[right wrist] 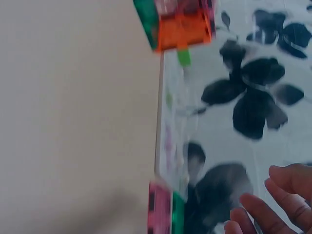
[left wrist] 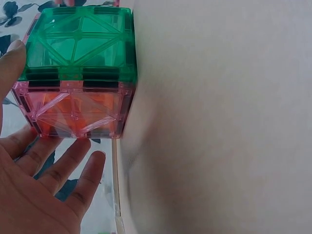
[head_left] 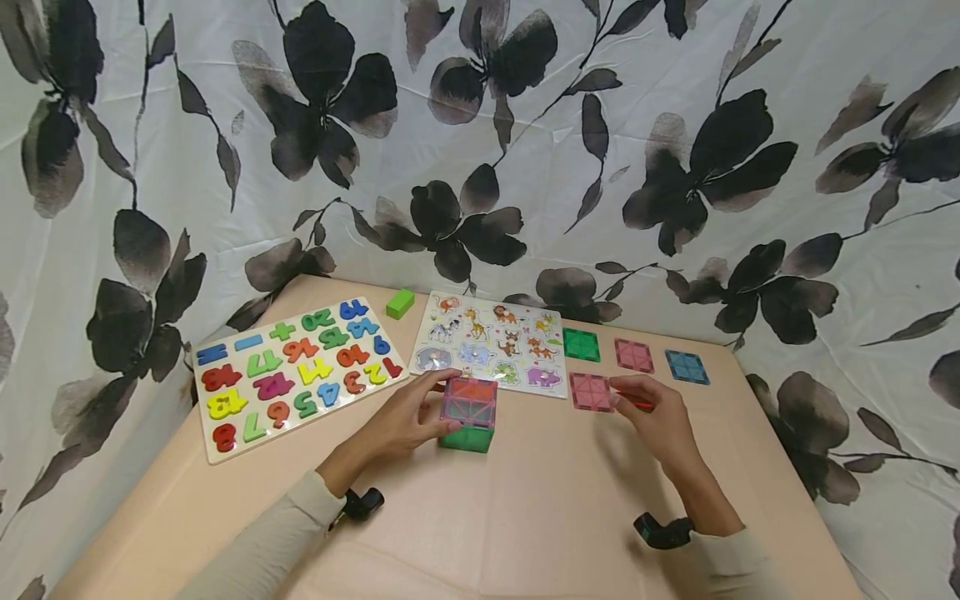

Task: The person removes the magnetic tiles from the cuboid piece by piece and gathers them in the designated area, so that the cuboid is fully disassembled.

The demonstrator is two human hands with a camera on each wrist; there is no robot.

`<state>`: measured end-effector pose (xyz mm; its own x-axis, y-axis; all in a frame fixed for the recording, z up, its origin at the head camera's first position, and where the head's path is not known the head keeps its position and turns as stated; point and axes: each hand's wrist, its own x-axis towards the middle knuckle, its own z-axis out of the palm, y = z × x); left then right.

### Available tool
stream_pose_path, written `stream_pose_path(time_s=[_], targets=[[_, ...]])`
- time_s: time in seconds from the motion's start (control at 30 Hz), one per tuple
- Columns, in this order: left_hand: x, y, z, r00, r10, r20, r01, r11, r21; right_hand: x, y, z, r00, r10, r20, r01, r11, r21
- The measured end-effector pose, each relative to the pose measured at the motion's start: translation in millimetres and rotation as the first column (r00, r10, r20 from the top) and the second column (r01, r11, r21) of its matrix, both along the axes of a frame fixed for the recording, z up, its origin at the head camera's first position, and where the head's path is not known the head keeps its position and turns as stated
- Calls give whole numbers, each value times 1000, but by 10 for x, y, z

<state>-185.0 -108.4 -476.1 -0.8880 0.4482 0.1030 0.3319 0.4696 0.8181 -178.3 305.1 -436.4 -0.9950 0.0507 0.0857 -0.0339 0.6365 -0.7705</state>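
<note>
1. Lying at the left of the table [head_left: 555, 500], a number board [head_left: 292, 419] slants away from me, covered in coloured numerals and signs. Just past its far right corner sits a green block [head_left: 401, 304]. My head view takes in both whole.

2. My left hand [head_left: 408, 412] comes next, holding a tile cube [head_left: 469, 415] near the table's middle, thumb against its green front. From above I see its pink top; my left wrist view adds a pink side with orange showing through, and my fingers fanned beside it. I cannot tell whether the cube rests on the table.

3. Beyond the cube lies an animal board [head_left: 454, 348], pictures facing up.

4. Right of that board run a green tile [head_left: 581, 345], a far pink tile [head_left: 633, 356] and a blue tile [head_left: 687, 367], well apart from the cube. A near pink tile [head_left: 589, 392] lies closer to me.

5. My right hand [head_left: 663, 421] is beside that near pink tile, with a red piece [head_left: 642, 405] partly hidden under it. My right wrist view shows loosely bent, parted fingers, and the cube's orange side [right wrist: 184, 31], which my head view hides; whether I touch either piece, I cannot tell.
</note>
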Motion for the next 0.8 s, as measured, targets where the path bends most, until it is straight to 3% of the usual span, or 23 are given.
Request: stream_pose_path(time_s=[0.2,0.37,0.57,0.8], targets=[[-1,5,-5,1000,-1,13,1,1000,18,83,-470,14,992,119,27,-116,989,-91],[0,4,-1,1000,1,13,-1,1000,18,120,-820,-38,976,210,53,-198,964,-179],[0,13,6,1000,4,10,-4,1000,13,95,-1142,-146,932,350,99,-313,910,-271],[-14,22,7,1000,-6,-14,6,1000,14,62,-1386,-204,863,491,122,-405,815,-413]])
